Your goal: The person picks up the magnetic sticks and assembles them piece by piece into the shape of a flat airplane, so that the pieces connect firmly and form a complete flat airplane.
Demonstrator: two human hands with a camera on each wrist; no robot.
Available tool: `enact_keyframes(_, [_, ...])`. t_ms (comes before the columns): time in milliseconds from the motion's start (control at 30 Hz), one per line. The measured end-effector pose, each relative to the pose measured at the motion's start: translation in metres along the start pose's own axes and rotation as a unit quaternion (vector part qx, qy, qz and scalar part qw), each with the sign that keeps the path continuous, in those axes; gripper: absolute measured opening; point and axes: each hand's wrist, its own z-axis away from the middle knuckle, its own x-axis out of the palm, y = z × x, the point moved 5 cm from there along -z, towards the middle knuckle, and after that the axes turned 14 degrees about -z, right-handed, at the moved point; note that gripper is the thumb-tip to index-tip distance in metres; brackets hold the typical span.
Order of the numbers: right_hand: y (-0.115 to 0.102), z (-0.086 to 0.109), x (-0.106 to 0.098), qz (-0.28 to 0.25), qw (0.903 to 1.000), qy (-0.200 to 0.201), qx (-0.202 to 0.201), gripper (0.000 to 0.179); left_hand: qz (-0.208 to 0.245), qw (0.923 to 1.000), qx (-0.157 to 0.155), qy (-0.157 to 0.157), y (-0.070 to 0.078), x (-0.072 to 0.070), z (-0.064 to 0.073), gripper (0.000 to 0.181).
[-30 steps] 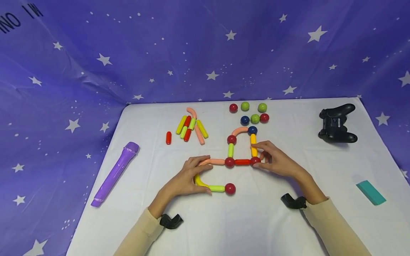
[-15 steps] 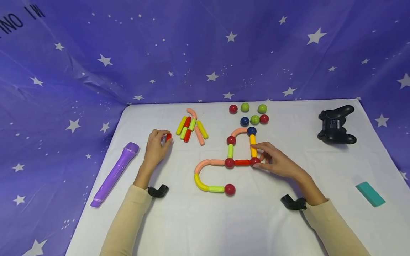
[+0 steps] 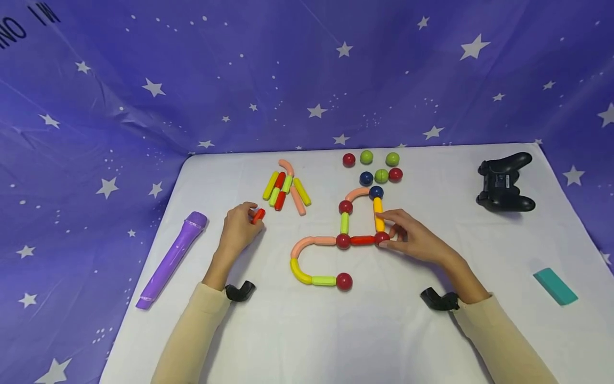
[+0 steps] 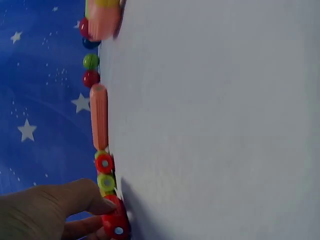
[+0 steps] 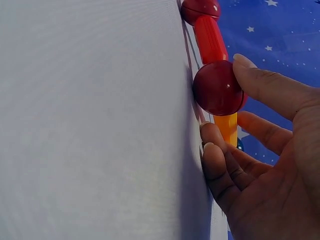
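Two bare hands over a white-covered table (image 3: pixel 288 330). Left hand (image 3: pixel 241 228) pinches a short red plastic-looking rod (image 3: pixel 258 216) between thumb and fingers; rod tilted, near the loose rods, left of the built shape. Can't tell whether it touches the cloth. Right hand (image 3: pixel 413 234) grips the shape's right corner: thumb against a glossy dark red corner ball (image 3: pixel 381 239), index finger at a straight orange-yellow rod (image 3: pixel 378 207).

Closed loop, on from that corner ball: straight red rod (image 3: pixel 363 240) leftward, glossy dark red junction ball (image 3: pixel 343 241), straight lime rod (image 3: pixel 345 223), glossy dark red upper ball (image 3: pixel 345 207), curved salmon rod (image 3: pixel 357 193), glossy dark blue ball (image 3: pixel 376 192), back down the orange-yellow rod. Hook off the junction ball: straight salmon rod (image 3: pixel 324 241), curved salmon piece (image 3: pixel 300 247), curved yellow piece (image 3: pixel 299 272), lime connecting rod (image 3: pixel 323 280), glossy dark red end ball (image 3: pixel 344 281).

Loose, behind: bunch of coloured rods, incl. yellow rod (image 3: pixel 302 191) at its right side; six balls, incl. green ball (image 3: pixel 366 157). Far left, purple microphone-shaped object (image 3: pixel 172 260). Right side, black game controller (image 3: pixel 503 182), teal flat block (image 3: pixel 555 286) nearer the person. Purple star-print backdrop (image 3: pixel 268 69) behind.
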Motion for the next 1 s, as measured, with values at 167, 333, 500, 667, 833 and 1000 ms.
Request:
enact_keyframes(167, [-0.002, -0.002, -0.001, 0.004, 1.0, -0.001, -0.001, 0.069, 0.115, 0.9927, 0.006, -0.034, 0.03, -0.005, 0.029, 0.036])
enact_keyframes(333, [-0.004, -0.003, -0.002, 0.007, 1.0, 0.001, 0.0, 0.07, 0.335, 0.923, 0.0, -0.189, 0.086, 0.008, 0.08, 0.033])
enact_keyframes(500, [-0.003, -0.003, -0.002, 0.01, 0.9999, 0.003, 0.0, 0.07, 0.391, 0.8742, -0.007, -0.287, 0.126, 0.04, 0.131, 0.035])
enact_keyframes(667, [-0.005, -0.004, -0.003, 0.012, 0.9999, 0.007, 0.002, 0.069, 0.409, 0.8613, -0.005, -0.301, 0.144, 0.061, 0.157, 0.033])
enact_keyframes(833, [-0.006, -0.004, -0.003, 0.016, 0.9998, 0.008, 0.006, 0.069, 0.394, 0.8709, -0.01, -0.294, 0.148, 0.068, 0.16, 0.025])
enact_keyframes(1000, [-0.004, -0.002, -0.001, 0.01, 0.9999, 0.005, 0.0, 0.069, 0.389, 0.8735, -0.003, -0.292, 0.149, 0.072, 0.161, 0.021])
